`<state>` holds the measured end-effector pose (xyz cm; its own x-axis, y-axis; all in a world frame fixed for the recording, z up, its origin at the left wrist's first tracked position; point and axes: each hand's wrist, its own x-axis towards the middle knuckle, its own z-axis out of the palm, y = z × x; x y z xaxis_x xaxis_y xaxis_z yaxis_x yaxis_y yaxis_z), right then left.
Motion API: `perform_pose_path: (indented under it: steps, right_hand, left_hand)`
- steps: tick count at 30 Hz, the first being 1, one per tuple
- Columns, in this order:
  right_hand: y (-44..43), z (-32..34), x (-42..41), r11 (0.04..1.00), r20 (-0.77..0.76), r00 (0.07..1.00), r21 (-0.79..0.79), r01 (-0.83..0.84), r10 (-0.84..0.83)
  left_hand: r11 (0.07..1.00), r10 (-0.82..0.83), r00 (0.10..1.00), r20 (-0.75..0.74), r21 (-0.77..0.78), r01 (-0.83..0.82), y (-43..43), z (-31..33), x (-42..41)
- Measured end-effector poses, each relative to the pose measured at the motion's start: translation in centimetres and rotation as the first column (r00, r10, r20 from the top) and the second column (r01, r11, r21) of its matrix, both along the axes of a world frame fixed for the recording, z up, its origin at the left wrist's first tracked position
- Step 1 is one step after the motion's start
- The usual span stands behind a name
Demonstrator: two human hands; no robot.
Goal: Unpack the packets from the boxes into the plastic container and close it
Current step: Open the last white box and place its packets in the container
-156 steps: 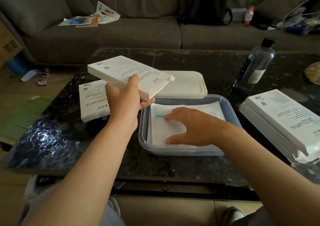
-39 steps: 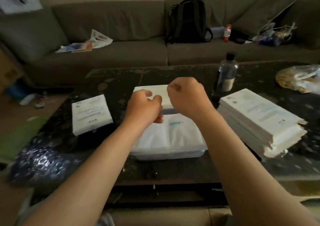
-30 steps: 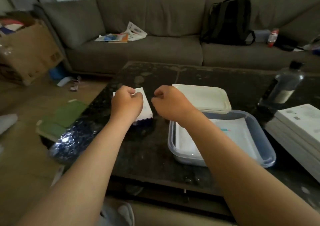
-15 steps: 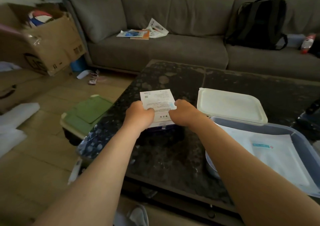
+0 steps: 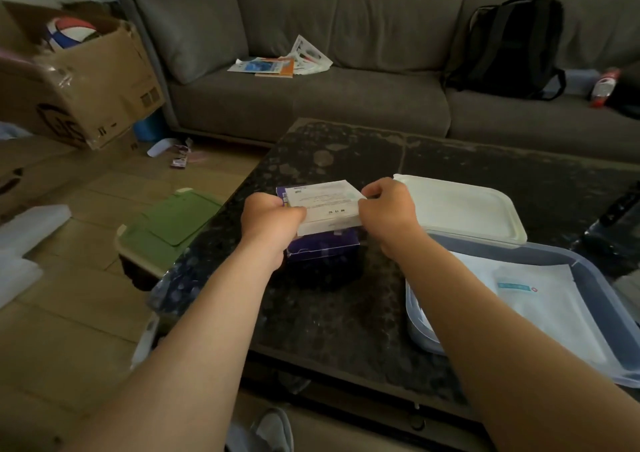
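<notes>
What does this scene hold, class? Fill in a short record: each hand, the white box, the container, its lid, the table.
left hand: grips the left end of the white box
right hand: grips the box's right end
white box: flat, printed side up, over a purple box; whether they touch, cannot tell
plastic container: open, white packets lying inside
lid: off, lying just beyond the container
table: dark, speckled top

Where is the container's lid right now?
In the head view, the lid lies flat on the table, right of centre, just behind the open plastic container and beside the right hand.
</notes>
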<state>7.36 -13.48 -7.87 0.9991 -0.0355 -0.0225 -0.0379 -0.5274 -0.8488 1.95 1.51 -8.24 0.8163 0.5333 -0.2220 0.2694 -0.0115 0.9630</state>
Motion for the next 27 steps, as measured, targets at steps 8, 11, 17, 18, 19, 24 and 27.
perform_pose_path:
  steps: [8,11,17,18,19,24,27]
  right_hand:
    - [-6.4,3.7,-1.8,0.945,-0.001,0.993,0.308,0.113,-0.119]
    - [-9.4,4.9,-3.3,0.928,0.006,0.994,0.361,0.096,-0.105]
    - [-14.3,5.8,-6.0,0.783,-0.090,0.988,0.602,0.156,-0.128]
    - [-15.0,5.6,-6.5,0.780,-0.117,0.989,0.609,0.144,-0.090]
    - [-15.7,5.3,-7.0,0.776,-0.137,0.989,0.618,0.122,-0.047]
    - [-18.8,4.1,-8.0,0.744,-0.134,0.990,0.658,0.112,-0.030]
    - [-20.1,3.6,-8.1,0.744,-0.130,0.991,0.657,0.119,-0.044]
  left_hand:
    - [0.843,-0.086,0.992,0.097,-0.523,0.124,-3.8,2.0,-0.4]
    - [0.719,-0.198,0.970,0.138,-0.652,0.239,-6.2,2.6,-1.2]
    - [0.648,-0.297,0.913,0.279,-0.643,0.407,-11.8,2.6,-2.3]
    - [0.655,-0.308,0.904,0.297,-0.623,0.428,-12.7,2.5,-2.4]
    - [0.661,-0.314,0.896,0.313,-0.605,0.444,-13.5,2.4,-2.6]
    - [0.690,-0.336,0.876,0.346,-0.543,0.479,-16.9,1.6,-2.9]
    - [0.710,-0.351,0.873,0.340,-0.511,0.484,-17.9,1.3,-2.7]
